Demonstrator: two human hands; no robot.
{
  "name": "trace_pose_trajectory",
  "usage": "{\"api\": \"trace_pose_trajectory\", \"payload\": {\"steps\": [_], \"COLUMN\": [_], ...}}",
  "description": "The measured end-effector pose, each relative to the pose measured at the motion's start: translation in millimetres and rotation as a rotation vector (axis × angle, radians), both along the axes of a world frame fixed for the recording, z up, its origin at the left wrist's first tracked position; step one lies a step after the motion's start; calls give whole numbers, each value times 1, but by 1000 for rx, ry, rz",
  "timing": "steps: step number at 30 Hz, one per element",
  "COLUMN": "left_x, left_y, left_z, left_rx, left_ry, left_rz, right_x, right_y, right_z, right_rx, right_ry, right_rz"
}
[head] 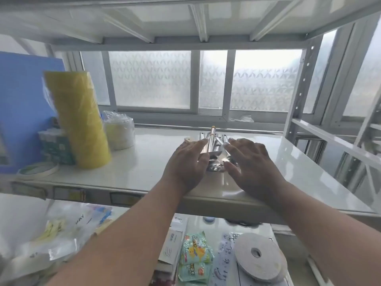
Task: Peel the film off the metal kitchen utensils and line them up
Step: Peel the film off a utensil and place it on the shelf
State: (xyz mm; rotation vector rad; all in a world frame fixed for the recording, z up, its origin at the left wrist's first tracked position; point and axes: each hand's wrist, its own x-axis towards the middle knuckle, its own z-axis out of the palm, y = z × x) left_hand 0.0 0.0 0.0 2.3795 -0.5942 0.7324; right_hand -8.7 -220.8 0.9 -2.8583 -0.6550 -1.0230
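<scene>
Nearest to me, on the lower shelf, lie two green snack packets (195,247) with printed characters too small to read, a flat grey-white roll of tape (260,257) with one round core hole, and a clear plastic bag (61,236) on which I can read only the letters "AY".

My left hand (186,162) and my right hand (250,159) rest on the glossy white upper shelf (288,162). The fingers of both hands are straight and spread; neither hand grasps anything. They flank a bundle of shiny metal kitchen utensils (214,149), and the inner fingers touch its sides. The bundle lies near the middle of the shelf, handles pointing toward the frosted window (263,83). I cannot count the single utensils.

Left of my left hand stand one tall yellow stack of tape rolls wrapped in clear film (79,122), one white roll in plastic wrap (119,131), and one flat roll of white tape (37,171) at the front edge. The shelf surface to the right of my right hand is open as far as the white metal upright (299,96).
</scene>
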Motion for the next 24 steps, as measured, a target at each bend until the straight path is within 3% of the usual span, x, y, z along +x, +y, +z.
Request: {"api": "trace_pose_trajectory", "payload": {"steps": [12,17,24], "left_x": [8,11,19], "left_y": [11,13,-4], "left_z": [-2,1,34], "left_rx": [-169,-133,135], "left_ry": [251,189,-32], "left_rz": [-43,-105,-86], "right_x": [16,20,6], "right_y": [20,25,3], "right_z": [7,21,37], "right_rx": [64,-2,91], "right_ry": [74,53,-55], "right_rz": [85,34,18]}}
